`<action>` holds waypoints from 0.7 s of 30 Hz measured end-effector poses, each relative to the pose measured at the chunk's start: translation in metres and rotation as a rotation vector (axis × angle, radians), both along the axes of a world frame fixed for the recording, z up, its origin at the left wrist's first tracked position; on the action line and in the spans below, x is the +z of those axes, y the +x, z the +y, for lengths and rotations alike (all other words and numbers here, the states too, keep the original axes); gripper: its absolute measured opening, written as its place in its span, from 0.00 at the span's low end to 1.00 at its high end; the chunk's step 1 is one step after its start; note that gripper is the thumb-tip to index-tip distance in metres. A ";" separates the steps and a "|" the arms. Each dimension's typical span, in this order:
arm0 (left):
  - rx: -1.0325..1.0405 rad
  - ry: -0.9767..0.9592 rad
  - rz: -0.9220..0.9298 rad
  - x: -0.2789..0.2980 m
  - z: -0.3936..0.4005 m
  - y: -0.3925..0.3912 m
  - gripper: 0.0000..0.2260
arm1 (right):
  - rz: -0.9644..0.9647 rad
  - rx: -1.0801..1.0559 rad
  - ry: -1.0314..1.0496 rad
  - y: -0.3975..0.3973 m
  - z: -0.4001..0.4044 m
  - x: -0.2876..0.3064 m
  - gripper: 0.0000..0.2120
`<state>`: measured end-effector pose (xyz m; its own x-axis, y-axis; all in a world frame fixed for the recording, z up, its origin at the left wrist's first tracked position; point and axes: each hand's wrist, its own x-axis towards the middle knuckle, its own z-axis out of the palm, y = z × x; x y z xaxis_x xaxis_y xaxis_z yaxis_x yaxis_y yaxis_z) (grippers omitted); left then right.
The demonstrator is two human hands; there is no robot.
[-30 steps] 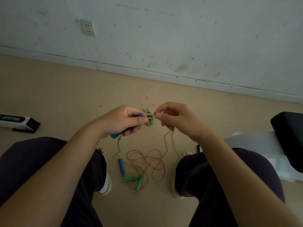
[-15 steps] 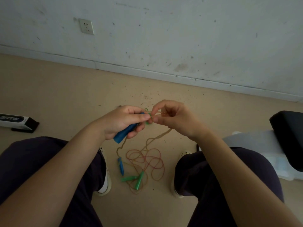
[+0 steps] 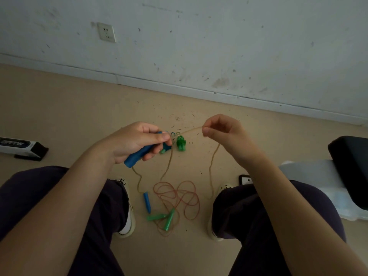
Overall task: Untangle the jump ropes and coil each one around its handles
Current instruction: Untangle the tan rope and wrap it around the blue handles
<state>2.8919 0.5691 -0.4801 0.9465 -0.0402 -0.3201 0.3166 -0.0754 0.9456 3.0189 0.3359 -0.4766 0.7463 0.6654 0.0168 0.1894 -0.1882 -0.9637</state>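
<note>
The left hand [image 3: 137, 140] has its grip wrapped round a blue handle [image 3: 139, 155], and the right hand [image 3: 221, 132], out at three o'clock from it, pinches the tan rope [image 3: 212, 166] between thumb and fingertip, drawing a short run of it taut between the two hands. A small green charm [image 3: 181, 143] dangles from that run just beside the left thumb. From both hands the tan rope drops in slack lines to the floor [image 3: 79, 116].

Down at six o'clock, between the shoes, lies the other blue handle [image 3: 147, 202], the two green handles [image 3: 163, 219] and the red rope [image 3: 179, 198] in loose overlapping loops.

The risk, I'd say, is in pulling harder: the hanging tan strands seem to run down into the red loops, though it's too dim there to be sure, and a tug could cinch a crossing tight or drag the whole pile up. The charm might also snag the line as it slides.
</note>
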 end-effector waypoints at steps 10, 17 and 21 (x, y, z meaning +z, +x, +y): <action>-0.060 0.029 0.006 -0.004 -0.025 0.006 0.08 | 0.024 0.188 -0.109 -0.027 0.024 -0.012 0.06; 0.038 0.064 -0.016 0.000 0.000 0.002 0.14 | 0.027 -0.071 0.025 0.003 -0.004 0.009 0.02; 0.003 0.061 -0.015 -0.004 -0.014 0.004 0.09 | 0.105 0.143 -0.065 -0.014 0.006 0.008 0.07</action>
